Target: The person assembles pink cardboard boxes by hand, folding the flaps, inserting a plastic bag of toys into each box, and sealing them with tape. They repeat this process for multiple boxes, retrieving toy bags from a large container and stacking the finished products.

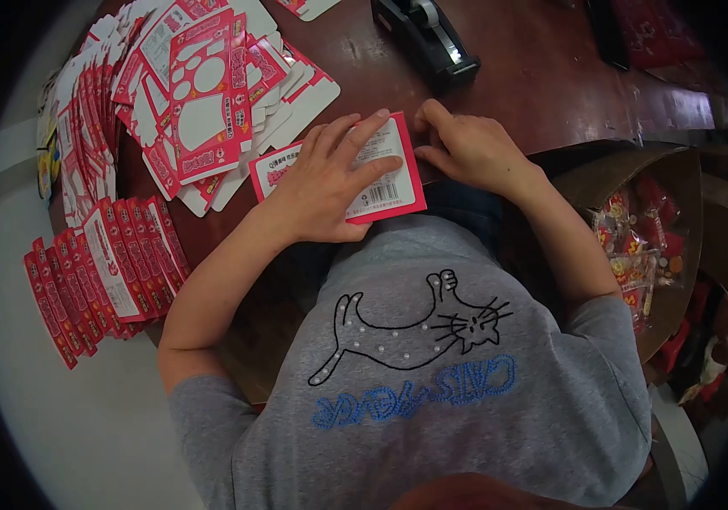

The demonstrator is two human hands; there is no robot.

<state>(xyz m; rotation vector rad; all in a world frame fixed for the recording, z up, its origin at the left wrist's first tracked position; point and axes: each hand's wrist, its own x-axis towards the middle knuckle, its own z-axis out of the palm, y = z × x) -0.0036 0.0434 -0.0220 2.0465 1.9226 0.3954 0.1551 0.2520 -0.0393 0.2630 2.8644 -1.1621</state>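
A pink-and-white printed carton (406, 161) with a barcode lies at the table's near edge, close to my body. My left hand (330, 174) lies across it, holding it, with the thumb over the printed panel and the fingertips at its far edge. At the carton's right end is my right hand (470, 149), its fingers curled and the thumb close to the carton's side. Whatever those curled fingers hold, if anything, cannot be made out. Beyond the hands stands a black tape dispenser (432, 47) with a roll of tape.
Flattened cartons with oval cut-outs (207, 93) are heaped at the upper left of the brown table (534, 68). Filled cartons (105, 276) stand in rows at the left. To my right, a cardboard box (687, 200) holds small clear packets (636, 246).
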